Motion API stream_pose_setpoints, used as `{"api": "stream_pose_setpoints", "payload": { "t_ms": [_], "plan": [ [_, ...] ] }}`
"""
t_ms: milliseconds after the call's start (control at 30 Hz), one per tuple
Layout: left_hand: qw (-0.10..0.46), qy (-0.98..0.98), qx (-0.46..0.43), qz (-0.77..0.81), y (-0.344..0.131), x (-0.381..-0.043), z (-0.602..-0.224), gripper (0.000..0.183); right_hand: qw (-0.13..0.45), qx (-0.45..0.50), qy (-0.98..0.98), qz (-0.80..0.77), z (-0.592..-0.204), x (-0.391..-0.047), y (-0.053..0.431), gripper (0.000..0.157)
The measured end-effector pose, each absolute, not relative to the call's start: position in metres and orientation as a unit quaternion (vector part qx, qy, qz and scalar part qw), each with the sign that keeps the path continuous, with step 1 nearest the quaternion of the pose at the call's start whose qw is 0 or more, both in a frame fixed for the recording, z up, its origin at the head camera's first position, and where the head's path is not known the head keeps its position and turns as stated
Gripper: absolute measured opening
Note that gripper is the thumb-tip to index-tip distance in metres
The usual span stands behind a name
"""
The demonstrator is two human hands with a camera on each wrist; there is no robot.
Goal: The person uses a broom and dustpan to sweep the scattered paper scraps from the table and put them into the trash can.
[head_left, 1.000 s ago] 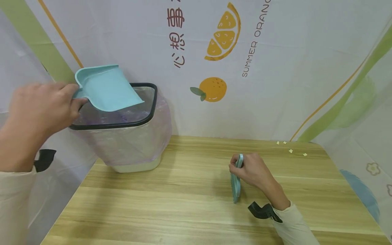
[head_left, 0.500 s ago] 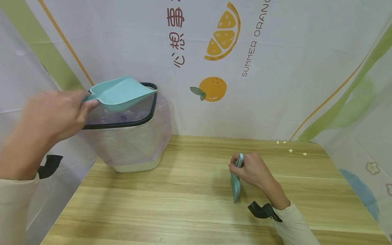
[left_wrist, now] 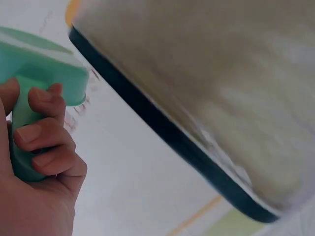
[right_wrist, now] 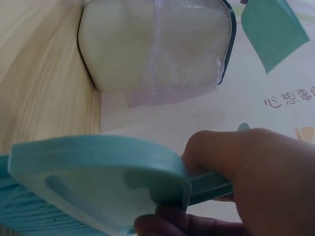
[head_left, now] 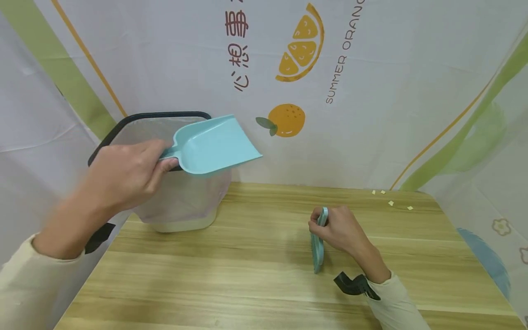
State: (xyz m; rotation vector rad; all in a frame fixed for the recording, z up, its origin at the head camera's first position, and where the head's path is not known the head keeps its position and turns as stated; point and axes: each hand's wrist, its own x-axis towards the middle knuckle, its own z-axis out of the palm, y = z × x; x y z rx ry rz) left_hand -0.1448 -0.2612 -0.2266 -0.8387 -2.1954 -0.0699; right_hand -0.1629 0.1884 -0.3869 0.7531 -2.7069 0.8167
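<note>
My left hand (head_left: 128, 172) grips the short handle of a light blue dustpan (head_left: 216, 145), held in the air in front of the bin's right side. In the left wrist view, fingers curl round the dustpan's handle (left_wrist: 29, 147). The bin (head_left: 181, 222) stands at the table's left back, lined with a thin purplish bag (head_left: 189, 192) under a black rim (head_left: 165, 114). Over the table, my right hand (head_left: 340, 229) pinches a light blue hand brush (head_left: 317, 250) by its handle. Blue bristles (right_wrist: 34, 206) show at the brush's lower side in the right wrist view.
Several small pale scraps (head_left: 391, 203) lie at the wooden table's (head_left: 247, 275) back right corner. A white printed curtain (head_left: 392, 91) hangs right behind the table and along its sides.
My left hand has carried the dustpan rightward and down, from over the bin's opening to in front of its right side. The right hand and brush have stayed put.
</note>
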Motion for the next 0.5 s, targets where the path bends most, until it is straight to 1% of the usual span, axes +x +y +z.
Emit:
{"api": "stream_pose_setpoints", "payload": {
  "t_ms": [133, 267, 500],
  "plan": [
    [0.384, -0.847, -0.367, -0.032, -0.245, -0.142, -0.236, 0.074, 0.110, 0.256, -0.919, 0.277, -0.387, -0.163, 0.188, 0.012],
    [0.370, -0.841, -0.392, -0.042, -0.231, -0.140, -0.248, 0.069, 0.110, 0.256, -0.920, 0.276, -0.386, -0.162, 0.188, 0.013],
    [0.323, -0.842, -0.429, -0.060, -0.210, -0.138, -0.268, 0.064, 0.111, 0.252, -0.922, 0.273, -0.386, -0.161, 0.187, 0.013]
  ]
}}
